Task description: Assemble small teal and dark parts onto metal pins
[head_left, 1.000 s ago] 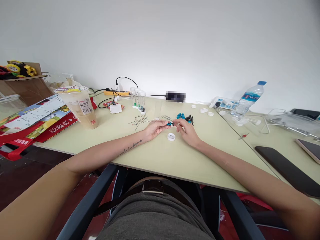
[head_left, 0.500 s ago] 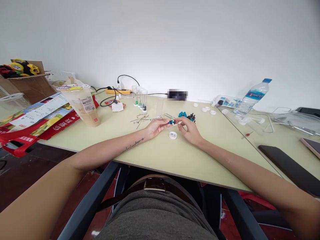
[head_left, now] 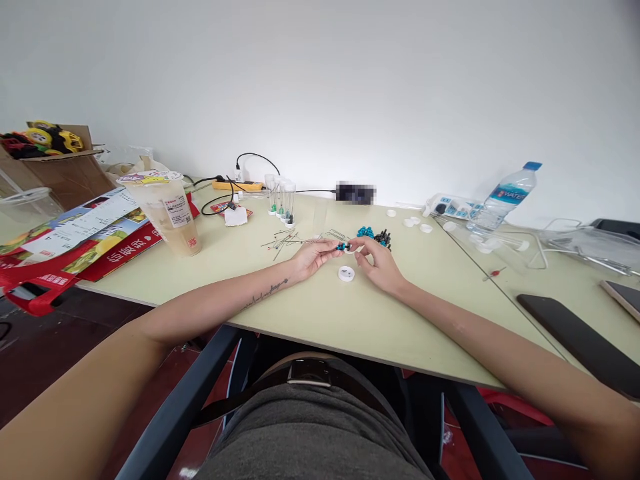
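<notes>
Between the thumb and fingers of my left hand (head_left: 314,257) is a small blue-and-black part (head_left: 343,247), too small to name exactly. My right hand (head_left: 380,265) meets it from the other side, its fingers closed at the black end. Below the hands lies a round white cap (head_left: 346,273) with tiny dark bits in it. Just behind my right fingers are a cluster of blue pieces (head_left: 365,231) and a heap of black pieces (head_left: 384,238). Thin wire-like pins (head_left: 281,244) lie scattered beyond my left hand.
Clear tubes (head_left: 286,203) stand at the back, near a yellow multimeter-like device (head_left: 237,185). On the left are a drink cup (head_left: 173,210) and a red bag (head_left: 120,250). To the right are white caps (head_left: 425,228), a water bottle (head_left: 507,197) and a dark phone (head_left: 575,337).
Both hands stay nearly in place around the small part. My right fingers have shifted slightly at its black end, and the view has tilted a little.
</notes>
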Demonstrator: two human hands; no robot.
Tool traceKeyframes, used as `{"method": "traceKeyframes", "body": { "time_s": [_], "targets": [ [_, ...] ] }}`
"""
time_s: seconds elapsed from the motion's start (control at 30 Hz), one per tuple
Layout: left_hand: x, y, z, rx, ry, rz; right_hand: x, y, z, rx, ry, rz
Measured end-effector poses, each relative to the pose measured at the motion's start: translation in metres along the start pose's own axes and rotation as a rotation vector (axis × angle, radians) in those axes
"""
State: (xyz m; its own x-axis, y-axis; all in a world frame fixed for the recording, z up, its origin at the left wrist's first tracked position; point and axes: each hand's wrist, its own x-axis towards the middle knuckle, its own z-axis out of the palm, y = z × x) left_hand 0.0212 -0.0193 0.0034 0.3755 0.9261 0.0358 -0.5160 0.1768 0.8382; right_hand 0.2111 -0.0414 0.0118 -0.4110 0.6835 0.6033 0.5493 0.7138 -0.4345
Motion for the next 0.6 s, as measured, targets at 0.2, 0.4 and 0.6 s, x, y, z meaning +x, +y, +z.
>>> {"method": "traceKeyframes", "body": {
  "time_s": [0.2,0.4,0.6],
  "targets": [
    [-0.0006,0.0008,0.0011,0.006,-0.004,0.000,-0.0005,-0.0004,-0.0005,0.006,0.007,0.020],
    [0.0009,-0.0008,-0.0009,0.017,-0.011,0.007,-0.0002,-0.0008,-0.0009,-0.007,-0.004,-0.011],
    [0.0013,-0.0015,-0.0021,0.017,-0.010,0.006,-0.0002,0.0002,-0.0002,-0.004,-0.002,0.003]
  ]
}}
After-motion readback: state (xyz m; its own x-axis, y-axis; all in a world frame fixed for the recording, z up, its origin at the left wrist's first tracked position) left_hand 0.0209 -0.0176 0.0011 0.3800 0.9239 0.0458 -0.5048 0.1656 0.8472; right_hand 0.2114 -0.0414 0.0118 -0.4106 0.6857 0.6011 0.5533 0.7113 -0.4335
